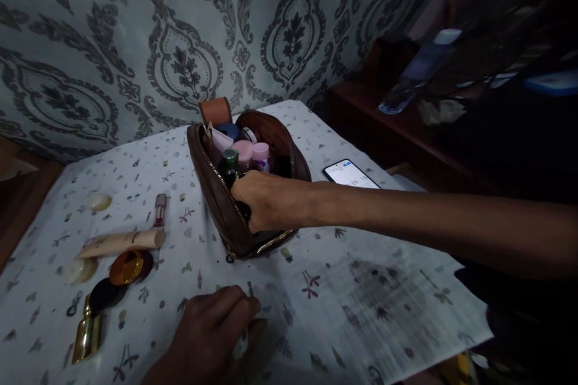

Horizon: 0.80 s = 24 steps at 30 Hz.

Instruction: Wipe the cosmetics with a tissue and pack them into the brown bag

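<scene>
A brown zip-up cosmetic pouch (217,192) stands open on the patterned tablecloth (361,295). Several small bottles and jars stick up inside it, among them a dark green-capped bottle (229,163) and a pink-capped one (261,155). My right hand (257,201) reaches across into the pouch's near end, fingers curled down inside; what they grip is hidden. My left hand (212,337) rests on the cloth in front of the pouch, fingers bent and pressed down, with something small and pale under its fingertips.
Left of the pouch lie a beige tube (121,242), a small lip gloss (159,209), a round amber compact (129,266), a black lid (105,295), a gold bottle (88,334) and pale shell-like pieces (98,201). A phone (351,174) lies right of it. Patterned wall behind; dark shelf at right.
</scene>
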Motion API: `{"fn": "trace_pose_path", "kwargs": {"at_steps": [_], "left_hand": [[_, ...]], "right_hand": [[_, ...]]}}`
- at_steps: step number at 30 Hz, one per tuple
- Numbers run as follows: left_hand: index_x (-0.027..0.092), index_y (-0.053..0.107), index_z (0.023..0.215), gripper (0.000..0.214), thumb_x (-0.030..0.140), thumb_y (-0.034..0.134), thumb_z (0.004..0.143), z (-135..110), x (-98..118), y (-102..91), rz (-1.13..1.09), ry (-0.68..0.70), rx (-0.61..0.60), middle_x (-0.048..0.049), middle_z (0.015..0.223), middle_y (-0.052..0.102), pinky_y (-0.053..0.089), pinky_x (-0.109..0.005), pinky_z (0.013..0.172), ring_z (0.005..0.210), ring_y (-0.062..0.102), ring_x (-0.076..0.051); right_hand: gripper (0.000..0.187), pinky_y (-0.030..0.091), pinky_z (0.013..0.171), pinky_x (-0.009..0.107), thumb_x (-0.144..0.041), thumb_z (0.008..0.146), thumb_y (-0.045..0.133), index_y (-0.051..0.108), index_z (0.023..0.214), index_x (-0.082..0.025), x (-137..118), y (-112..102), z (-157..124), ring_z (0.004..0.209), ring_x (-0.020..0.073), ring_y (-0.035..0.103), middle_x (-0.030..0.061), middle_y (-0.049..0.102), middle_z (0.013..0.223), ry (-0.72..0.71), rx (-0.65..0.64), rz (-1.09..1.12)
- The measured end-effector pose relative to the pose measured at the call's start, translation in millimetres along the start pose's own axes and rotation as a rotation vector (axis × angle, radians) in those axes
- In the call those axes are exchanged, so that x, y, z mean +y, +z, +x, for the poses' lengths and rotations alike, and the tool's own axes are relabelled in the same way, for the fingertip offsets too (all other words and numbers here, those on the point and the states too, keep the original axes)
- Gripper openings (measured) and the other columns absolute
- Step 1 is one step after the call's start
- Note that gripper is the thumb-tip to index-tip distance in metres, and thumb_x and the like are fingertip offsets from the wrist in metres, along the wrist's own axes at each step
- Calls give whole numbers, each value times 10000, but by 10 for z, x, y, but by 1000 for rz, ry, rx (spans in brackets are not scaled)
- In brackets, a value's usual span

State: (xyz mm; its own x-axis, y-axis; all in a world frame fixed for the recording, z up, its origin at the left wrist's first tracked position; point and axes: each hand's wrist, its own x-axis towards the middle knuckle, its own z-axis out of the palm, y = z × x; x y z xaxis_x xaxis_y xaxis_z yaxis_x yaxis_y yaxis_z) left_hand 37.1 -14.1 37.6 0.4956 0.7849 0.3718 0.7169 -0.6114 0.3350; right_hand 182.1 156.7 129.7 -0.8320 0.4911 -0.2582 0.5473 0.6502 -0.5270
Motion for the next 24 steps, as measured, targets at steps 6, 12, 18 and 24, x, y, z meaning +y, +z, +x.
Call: {"fn": "trace_pose_path", "kwargs": {"at_steps": [6, 12, 18, 24], "left_hand": [[186, 560, 964, 143, 72, 501, 903, -85, -51, -43, -64, -75, -16, 9, 689, 612, 435, -170, 502, 559, 589, -89], [208, 599, 1024, 137, 142, 529, 927, -168, -158, -308, -108, -216, 21, -17, 806, 701, 532, -143, 626, 696, 691, -103], [239, 667, 964, 137, 332, 578, 917, -448, -298, -510, 65, -452, 126, -10, 861, 752, 557, -158, 622, 730, 733, -138], [211, 679, 914, 298, 487, 567, 901, -622, -425, -885, 251, -831, 314, 55, 614, 648, 465, -171, 470, 438, 529, -86]], "right_hand": [[142, 307, 518, 227, -41, 801, 609, 621, 683, -119, -6, -208, -215, 570, 88, 476, -3, 537, 609, -31, 178, -81], [222, 340, 558, 228, -150, 892, 591, 643, 677, -157, 36, -169, -591, 574, 88, 480, -26, 506, 585, -102, 589, 72], [131, 463, 619, 240, -235, 948, 587, 699, 958, -168, 182, 268, -722, 724, 133, 619, 50, 670, 899, -181, 588, 19], [183, 577, 745, 304, -205, 957, 555, 685, 1086, -193, 267, 555, -745, 903, 190, 691, 103, 665, 1173, -244, 692, 2]]}}
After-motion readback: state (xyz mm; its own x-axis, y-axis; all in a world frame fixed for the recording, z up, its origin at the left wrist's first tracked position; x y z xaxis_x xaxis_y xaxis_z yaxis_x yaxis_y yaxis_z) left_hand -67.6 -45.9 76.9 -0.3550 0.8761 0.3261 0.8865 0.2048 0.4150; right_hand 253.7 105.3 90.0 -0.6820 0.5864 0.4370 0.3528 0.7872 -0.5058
